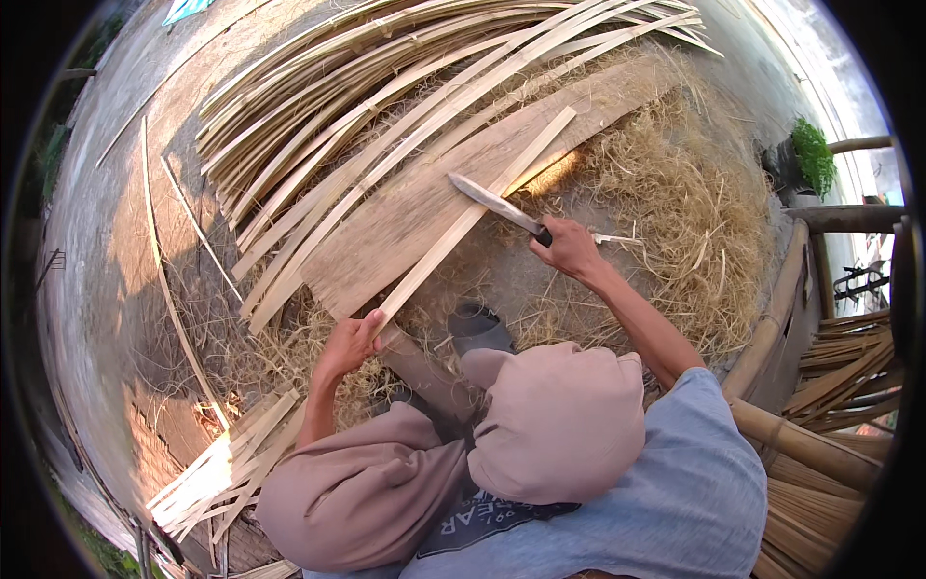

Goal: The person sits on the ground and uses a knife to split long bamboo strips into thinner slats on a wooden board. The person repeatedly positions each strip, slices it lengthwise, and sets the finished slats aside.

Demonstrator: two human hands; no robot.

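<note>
My left hand point(353, 341) is closed around the near end of a pale bamboo strip point(434, 258). The strip slants away to the upper right, its far part over a wide wooden board point(386, 227). In my right hand point(567, 248) is the dark handle of a knife point(492, 200). Its long blade lies across the strip around the middle of its length, pointing to the upper left. Whether the edge bites into the bamboo I cannot tell.
Many split bamboo strips point(318, 111) lie piled beyond the board. Curly shavings point(694, 212) heap up at the right. A smaller strip bundle point(217, 473) is at lower left. Bamboo poles point(805, 444) form a rail at the right, and a green plant point(813, 156) stands at far right.
</note>
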